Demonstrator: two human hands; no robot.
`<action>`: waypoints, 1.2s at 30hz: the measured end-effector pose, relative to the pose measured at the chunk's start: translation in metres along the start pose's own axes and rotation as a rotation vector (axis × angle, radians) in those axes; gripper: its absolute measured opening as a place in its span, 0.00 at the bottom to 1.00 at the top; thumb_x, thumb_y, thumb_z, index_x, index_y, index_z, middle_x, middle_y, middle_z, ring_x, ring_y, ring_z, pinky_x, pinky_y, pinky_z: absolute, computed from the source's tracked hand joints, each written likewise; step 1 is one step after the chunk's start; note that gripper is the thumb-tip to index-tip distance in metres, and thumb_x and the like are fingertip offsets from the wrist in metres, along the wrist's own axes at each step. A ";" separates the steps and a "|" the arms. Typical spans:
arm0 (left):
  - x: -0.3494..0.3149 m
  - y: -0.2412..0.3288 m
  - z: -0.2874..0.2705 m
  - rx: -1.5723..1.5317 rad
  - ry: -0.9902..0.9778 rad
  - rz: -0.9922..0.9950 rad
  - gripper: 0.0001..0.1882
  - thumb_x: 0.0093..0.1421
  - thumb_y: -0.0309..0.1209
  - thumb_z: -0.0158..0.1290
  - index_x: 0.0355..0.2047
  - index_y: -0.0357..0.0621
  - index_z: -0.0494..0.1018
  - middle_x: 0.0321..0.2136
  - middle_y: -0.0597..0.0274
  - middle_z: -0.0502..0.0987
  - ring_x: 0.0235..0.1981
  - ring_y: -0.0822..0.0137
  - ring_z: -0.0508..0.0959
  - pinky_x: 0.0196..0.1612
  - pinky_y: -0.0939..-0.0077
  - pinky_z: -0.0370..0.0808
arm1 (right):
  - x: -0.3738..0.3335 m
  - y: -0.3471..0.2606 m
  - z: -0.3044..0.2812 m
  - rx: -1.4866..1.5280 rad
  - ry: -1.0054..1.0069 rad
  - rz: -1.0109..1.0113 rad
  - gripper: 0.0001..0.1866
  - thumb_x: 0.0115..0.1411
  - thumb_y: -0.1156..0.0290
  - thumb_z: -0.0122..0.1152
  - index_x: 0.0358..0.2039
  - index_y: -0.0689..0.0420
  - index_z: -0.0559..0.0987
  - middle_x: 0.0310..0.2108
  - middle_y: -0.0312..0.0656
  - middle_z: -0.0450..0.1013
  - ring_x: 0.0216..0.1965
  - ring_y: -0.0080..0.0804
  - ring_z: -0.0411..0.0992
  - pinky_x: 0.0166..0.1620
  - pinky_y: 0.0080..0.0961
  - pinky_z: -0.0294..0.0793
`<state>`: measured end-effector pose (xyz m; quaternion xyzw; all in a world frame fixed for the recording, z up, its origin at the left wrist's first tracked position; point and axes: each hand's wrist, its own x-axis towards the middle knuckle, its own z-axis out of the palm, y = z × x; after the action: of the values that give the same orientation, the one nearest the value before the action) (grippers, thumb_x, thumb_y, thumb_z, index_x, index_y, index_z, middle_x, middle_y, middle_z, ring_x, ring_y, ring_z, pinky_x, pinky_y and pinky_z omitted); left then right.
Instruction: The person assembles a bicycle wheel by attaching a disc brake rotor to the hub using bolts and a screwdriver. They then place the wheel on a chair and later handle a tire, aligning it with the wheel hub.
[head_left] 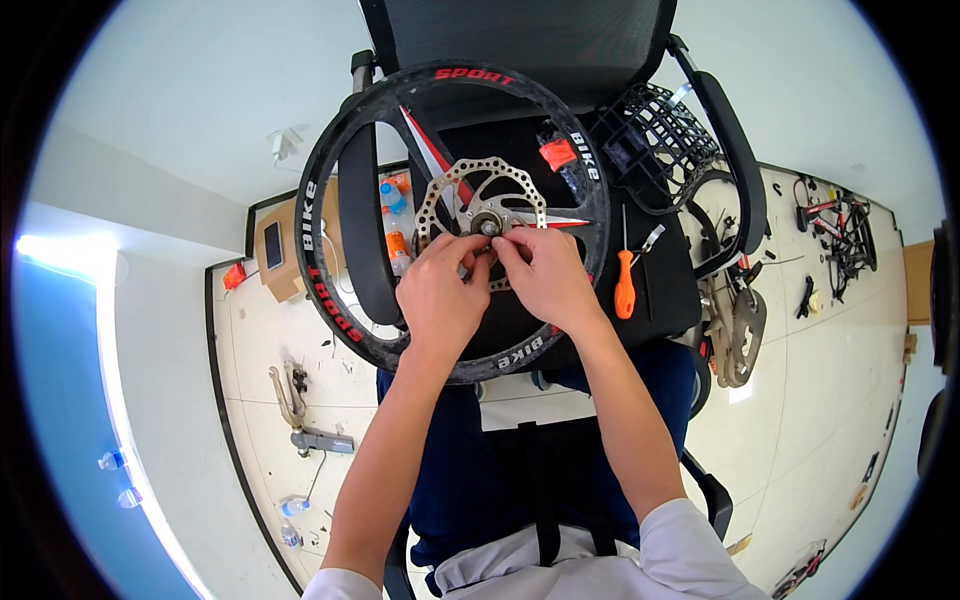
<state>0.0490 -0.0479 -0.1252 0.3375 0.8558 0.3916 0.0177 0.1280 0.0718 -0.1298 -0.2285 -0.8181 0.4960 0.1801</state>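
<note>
A black wheel [316,236] with a wide rim lies flat on the seat of an office chair, one spoke marked red and white. At its centre sits a silver perforated brake disc [480,167] around a hub axle [489,228]. My left hand [443,297] is closed beside the axle, fingertips pinched together over the disc. Against it, my right hand [552,278] pinches at the near side of the axle, fingertips almost touching the left ones. Whatever small thing the fingers hold is hidden. An orange-handled screwdriver [625,286] rests on the seat right of the wheel.
A black basket [665,135] stands at the seat's back right, near the armrest [735,165]. A silver-headed tool [652,238] lies by the screwdriver. Left on the floor are a cardboard box [325,205] with a phone [273,244]. Bike parts [740,335] lie right.
</note>
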 end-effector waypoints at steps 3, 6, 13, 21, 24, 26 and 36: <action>0.000 -0.001 -0.001 0.021 -0.005 0.003 0.08 0.51 0.27 0.63 0.34 0.46 0.82 0.22 0.64 0.73 0.21 0.65 0.73 0.26 0.72 0.69 | 0.000 -0.004 -0.002 0.011 -0.030 -0.002 0.08 0.62 0.72 0.58 0.33 0.65 0.80 0.22 0.51 0.76 0.22 0.43 0.73 0.28 0.31 0.70; -0.002 -0.002 -0.001 0.035 0.004 0.014 0.08 0.52 0.26 0.62 0.34 0.47 0.82 0.22 0.63 0.72 0.21 0.65 0.73 0.26 0.71 0.69 | -0.002 -0.009 -0.003 0.030 -0.047 -0.028 0.09 0.62 0.73 0.57 0.31 0.66 0.80 0.24 0.54 0.75 0.26 0.53 0.75 0.30 0.38 0.72; -0.002 -0.001 -0.002 0.057 -0.004 0.045 0.08 0.53 0.27 0.62 0.35 0.47 0.81 0.23 0.64 0.74 0.22 0.65 0.75 0.26 0.71 0.71 | -0.004 0.000 0.002 0.031 0.009 -0.048 0.08 0.62 0.73 0.58 0.34 0.65 0.79 0.21 0.49 0.75 0.18 0.36 0.72 0.25 0.28 0.68; 0.004 0.002 -0.004 0.158 -0.029 0.100 0.07 0.54 0.30 0.63 0.34 0.47 0.81 0.24 0.65 0.74 0.22 0.65 0.76 0.27 0.72 0.72 | -0.012 0.022 0.011 0.223 0.202 0.062 0.08 0.65 0.73 0.57 0.37 0.66 0.78 0.18 0.38 0.73 0.19 0.15 0.65 0.23 0.20 0.63; 0.000 0.007 -0.005 0.102 0.003 0.069 0.07 0.53 0.29 0.64 0.33 0.45 0.81 0.24 0.64 0.75 0.20 0.67 0.74 0.26 0.74 0.70 | -0.015 0.028 0.002 0.278 0.235 0.085 0.07 0.65 0.74 0.56 0.36 0.66 0.78 0.16 0.36 0.69 0.19 0.14 0.62 0.23 0.18 0.60; -0.005 0.018 -0.012 0.019 0.000 0.021 0.06 0.54 0.27 0.64 0.32 0.43 0.80 0.24 0.64 0.76 0.20 0.71 0.73 0.25 0.76 0.69 | -0.016 0.026 -0.011 0.186 0.150 0.083 0.07 0.65 0.75 0.56 0.37 0.65 0.78 0.17 0.39 0.71 0.20 0.17 0.66 0.25 0.19 0.63; -0.090 -0.012 -0.006 -0.573 -0.153 -0.423 0.07 0.63 0.20 0.54 0.42 0.36 0.74 0.32 0.63 0.79 0.30 0.78 0.76 0.33 0.83 0.74 | -0.001 0.031 -0.009 -0.083 0.027 -0.242 0.05 0.65 0.71 0.56 0.38 0.60 0.74 0.28 0.50 0.77 0.31 0.53 0.76 0.34 0.42 0.75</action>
<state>0.1106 -0.1107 -0.1502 0.1625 0.7586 0.5767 0.2560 0.1394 0.0903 -0.1539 -0.1421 -0.8571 0.4330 0.2402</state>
